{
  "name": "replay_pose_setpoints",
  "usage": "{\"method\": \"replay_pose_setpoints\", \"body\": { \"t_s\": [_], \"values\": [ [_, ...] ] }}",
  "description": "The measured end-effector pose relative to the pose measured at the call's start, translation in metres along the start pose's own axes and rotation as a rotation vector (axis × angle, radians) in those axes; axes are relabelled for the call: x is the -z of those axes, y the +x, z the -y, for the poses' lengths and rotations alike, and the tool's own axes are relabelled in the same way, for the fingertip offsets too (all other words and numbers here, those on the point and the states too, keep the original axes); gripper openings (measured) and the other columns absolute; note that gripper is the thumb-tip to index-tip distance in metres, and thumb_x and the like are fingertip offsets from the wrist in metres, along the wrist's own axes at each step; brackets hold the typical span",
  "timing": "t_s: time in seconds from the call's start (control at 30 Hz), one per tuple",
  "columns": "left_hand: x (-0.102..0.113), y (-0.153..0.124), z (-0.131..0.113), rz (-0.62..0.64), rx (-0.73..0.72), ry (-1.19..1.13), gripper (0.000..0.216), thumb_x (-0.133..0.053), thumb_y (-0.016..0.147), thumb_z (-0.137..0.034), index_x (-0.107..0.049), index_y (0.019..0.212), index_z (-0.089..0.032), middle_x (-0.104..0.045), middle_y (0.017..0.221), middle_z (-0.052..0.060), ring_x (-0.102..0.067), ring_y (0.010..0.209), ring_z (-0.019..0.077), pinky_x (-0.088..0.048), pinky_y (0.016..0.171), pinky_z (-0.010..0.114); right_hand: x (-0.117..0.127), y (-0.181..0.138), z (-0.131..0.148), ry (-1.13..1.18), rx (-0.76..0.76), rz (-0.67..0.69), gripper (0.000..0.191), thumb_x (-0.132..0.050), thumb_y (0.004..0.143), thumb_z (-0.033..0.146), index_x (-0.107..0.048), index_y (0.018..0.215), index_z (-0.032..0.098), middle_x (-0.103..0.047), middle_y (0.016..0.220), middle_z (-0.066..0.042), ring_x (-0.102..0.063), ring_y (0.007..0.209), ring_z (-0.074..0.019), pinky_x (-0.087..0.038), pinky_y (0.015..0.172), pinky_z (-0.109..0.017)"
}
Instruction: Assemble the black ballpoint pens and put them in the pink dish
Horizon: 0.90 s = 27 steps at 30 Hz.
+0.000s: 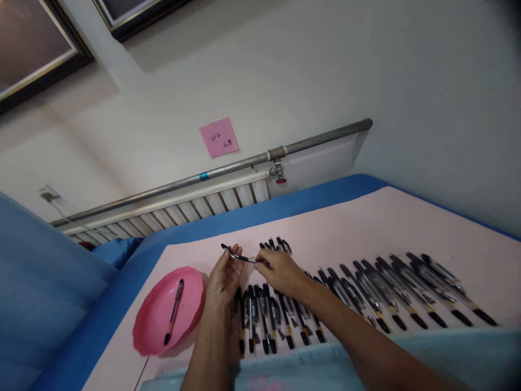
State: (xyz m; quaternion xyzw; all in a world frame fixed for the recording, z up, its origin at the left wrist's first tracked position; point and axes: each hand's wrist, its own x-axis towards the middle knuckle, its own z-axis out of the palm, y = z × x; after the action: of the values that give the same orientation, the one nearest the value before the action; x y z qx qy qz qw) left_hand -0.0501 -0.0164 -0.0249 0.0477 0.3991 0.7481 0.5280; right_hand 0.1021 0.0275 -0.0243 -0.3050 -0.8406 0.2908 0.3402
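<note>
Both my hands hold one black pen (238,256) above a pink table sheet (366,228). My left hand (224,279) pinches the pen near its clip end, fingers closed. My right hand (280,271) grips its other end, fingers closed too. Under my hands lies a long row of black pens (366,296), side by side, stretching to the right. Left of my left hand stands a pink bowl (157,331) with a single black pen (174,310) in it.
A blue cloth (285,203) covers the table under the pink sheet. Behind it run a white radiator (171,209) and a grey pipe (317,138) along the wall, with a pink note (218,137) stuck above. Blue fabric (40,288) rises at left.
</note>
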Motion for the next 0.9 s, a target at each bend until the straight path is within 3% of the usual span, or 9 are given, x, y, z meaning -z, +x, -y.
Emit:
{"method": "replay_pose_setpoints", "body": {
  "t_s": [0.4,0.57,0.7,0.8,0.9],
  "values": [
    [-0.004,-0.004,0.010,0.062,-0.014,0.036,0.008,-0.056,0.076,-0.014,-0.062,0.080,-0.013,-0.067,0.095,0.009,-0.062,0.090,0.0162,-0.048,0.077,0.026,-0.003,-0.001,0.006,-0.021,-0.047,0.010,0.010,-0.046,0.077,0.017,-0.056,0.075,0.018,-0.060,0.066,-0.001,-0.054,0.062,-0.0128,-0.034,0.057,-0.021],
    [-0.006,-0.008,0.024,0.147,-0.024,0.131,0.013,-0.066,0.068,-0.022,-0.060,0.076,-0.014,-0.068,0.084,0.007,-0.064,0.075,0.0162,-0.048,0.068,0.027,-0.012,-0.003,0.012,0.022,-0.120,-0.102,0.011,-0.045,0.076,0.014,-0.052,0.083,0.018,-0.061,0.075,-0.002,-0.054,0.067,-0.0133,-0.035,0.059,-0.022],
    [-0.008,-0.009,0.029,0.122,-0.049,0.181,0.019,-0.070,0.063,-0.023,-0.059,0.074,-0.014,-0.067,0.075,0.004,-0.062,0.065,0.0135,-0.048,0.065,0.027,-0.020,-0.003,0.013,0.072,-0.159,-0.197,0.005,-0.048,0.074,0.016,-0.050,0.077,0.019,-0.059,0.077,-0.002,-0.054,0.071,-0.0144,-0.037,0.063,-0.023],
    [-0.012,-0.015,0.023,0.113,-0.082,0.182,0.020,-0.070,0.062,-0.022,-0.058,0.076,-0.014,-0.067,0.073,0.004,-0.062,0.065,0.0144,-0.047,0.065,0.028,-0.017,-0.002,0.016,0.170,-0.127,-0.198,0.006,-0.048,0.076,0.024,-0.051,0.078,0.019,-0.060,0.078,-0.002,-0.054,0.072,-0.0150,-0.039,0.066,-0.025],
    [-0.013,-0.024,-0.003,0.066,-0.234,0.173,0.023,-0.070,0.061,-0.021,-0.058,0.080,-0.016,-0.066,0.073,0.004,-0.062,0.065,0.0137,-0.047,0.064,0.027,-0.006,0.000,0.020,0.295,-0.135,-0.204,0.018,-0.046,0.079,0.035,-0.053,0.082,0.018,-0.061,0.081,-0.003,-0.055,0.074,-0.0157,-0.041,0.069,-0.027]
  ]
}}
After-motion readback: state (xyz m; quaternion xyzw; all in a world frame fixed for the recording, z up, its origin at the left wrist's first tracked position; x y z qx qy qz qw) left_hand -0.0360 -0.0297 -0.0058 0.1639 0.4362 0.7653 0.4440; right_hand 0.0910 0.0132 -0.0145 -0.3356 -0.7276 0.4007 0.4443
